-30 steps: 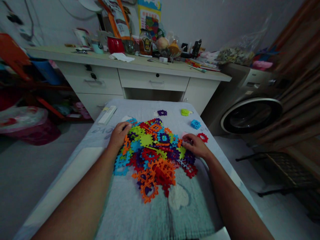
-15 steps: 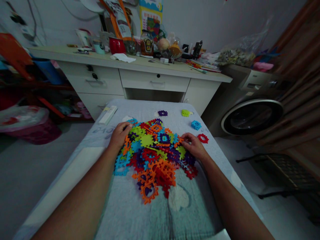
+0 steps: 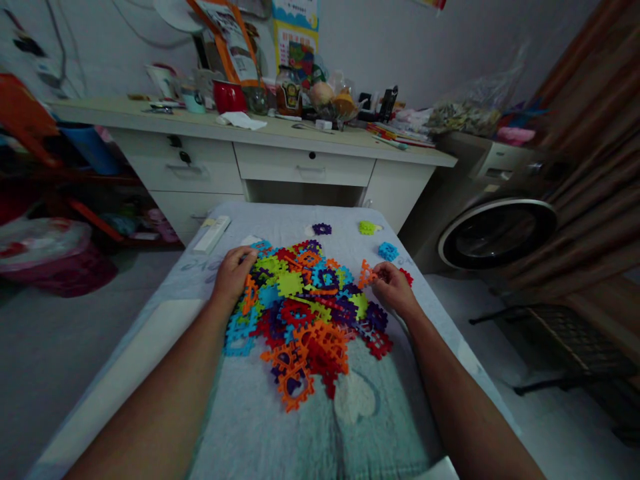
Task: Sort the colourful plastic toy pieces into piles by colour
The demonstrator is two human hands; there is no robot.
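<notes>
Fingers (image 3: 382, 271) of the right hand (image 3: 396, 291) pinch an orange triangular piece (image 3: 367, 273), which they hold tilted up at the right edge of a pile of toothed plastic pieces (image 3: 305, 313). Across the pile, the left hand (image 3: 231, 277) rests on its left edge, the fingers (image 3: 246, 253) bent down over green and orange pieces; whether they grip one cannot be told. Both bare forearms reach in from the near edge of the view.

The pile, a mix of orange, red, purple, blue and green, lies in the middle of a pale towel (image 3: 280, 427) that covers the bench (image 3: 120, 373). An orange piece (image 3: 295, 387) juts from its near edge. A red ring piece (image 3: 407, 275) shows just behind the right hand, partly hidden by it. Farther back on the towel lie three loose pieces, set apart from the pile: a blue one (image 3: 387, 251), a green one (image 3: 367, 227) and a purple one (image 3: 321, 229). A slim white box (image 3: 213, 233) lies near the far left corner.

Behind the bench stands a white cabinet with drawers (image 3: 305, 165), its top crowded with a red mug (image 3: 227, 95), jars and papers. A front-loading washing machine (image 3: 500, 230) stands to the right, beside a brown curtain (image 3: 595, 153).
</notes>
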